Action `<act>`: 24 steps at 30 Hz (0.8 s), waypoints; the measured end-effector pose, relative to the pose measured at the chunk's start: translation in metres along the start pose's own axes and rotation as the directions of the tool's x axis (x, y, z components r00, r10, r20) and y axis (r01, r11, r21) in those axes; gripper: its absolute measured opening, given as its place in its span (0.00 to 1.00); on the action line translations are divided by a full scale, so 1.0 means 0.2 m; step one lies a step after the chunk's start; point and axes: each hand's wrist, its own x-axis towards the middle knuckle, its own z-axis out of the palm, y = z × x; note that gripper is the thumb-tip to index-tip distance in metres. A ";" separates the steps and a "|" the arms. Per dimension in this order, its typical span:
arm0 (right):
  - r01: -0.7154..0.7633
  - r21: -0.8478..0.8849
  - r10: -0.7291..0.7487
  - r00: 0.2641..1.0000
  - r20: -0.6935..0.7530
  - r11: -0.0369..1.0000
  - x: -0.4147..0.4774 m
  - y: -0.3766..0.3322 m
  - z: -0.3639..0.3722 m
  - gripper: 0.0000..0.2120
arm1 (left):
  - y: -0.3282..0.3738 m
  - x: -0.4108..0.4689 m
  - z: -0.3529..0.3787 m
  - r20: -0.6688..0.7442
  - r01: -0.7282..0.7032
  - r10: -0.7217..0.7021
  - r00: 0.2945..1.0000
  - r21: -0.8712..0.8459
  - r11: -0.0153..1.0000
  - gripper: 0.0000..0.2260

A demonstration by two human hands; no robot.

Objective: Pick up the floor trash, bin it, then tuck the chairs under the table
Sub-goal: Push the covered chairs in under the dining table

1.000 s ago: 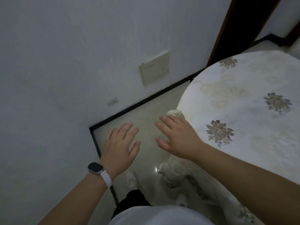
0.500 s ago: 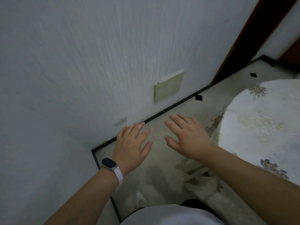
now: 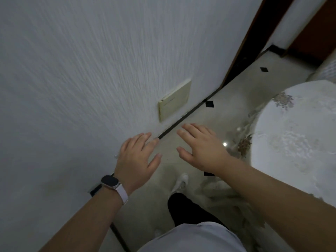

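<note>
Both hands out in front, palms down, fingers spread, holding nothing: left hand [image 3: 138, 160] centre frame with a dark watch [image 3: 109, 181] on a pale strap at the wrist, right hand [image 3: 201, 145] just right of it, apart from it. Versus half a second back: same empty, flat-handed pose, but view swung further along the wall; table [image 3: 298, 142] with its floral white cloth now pushed to the right edge, mid-height, more of the pale tiled floor [image 3: 234, 99] open between wall and table. Beige wall plate [image 3: 174, 100] now sits above the hands, centre frame, higher and larger than before. Two black diamond floor insets visible, one near the skirting [image 3: 209, 104], one upper right [image 3: 264, 69]; dark door frame [image 3: 243, 40] running up to the top right. White shoe [image 3: 180, 183] and dark trouser leg [image 3: 189, 210] now stepping forward at lower centre, shoe hardly visible earlier. Right hand off the table now, over floor. No floor trash, bin or chairs in view; cloth drape blurred at lower right.
</note>
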 end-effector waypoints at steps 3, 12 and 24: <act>-0.005 0.031 0.005 1.000 -0.003 1.000 0.23 0.13 0.06 0.26 | -0.09 0.24 0.05 0.078 0.057 -0.060 0.995 0.048 0.997 0.22; -0.117 0.005 0.117 0.990 -0.081 0.993 0.77 0.80 -0.06 0.25 | -0.09 1.20 0.19 0.094 -0.095 0.091 0.991 0.036 0.995 0.21; -0.434 -0.050 0.423 0.894 -0.149 0.899 0.93 1.53 -0.19 0.25 | 0.18 2.30 0.59 0.064 -0.454 0.460 0.885 -0.092 0.886 0.20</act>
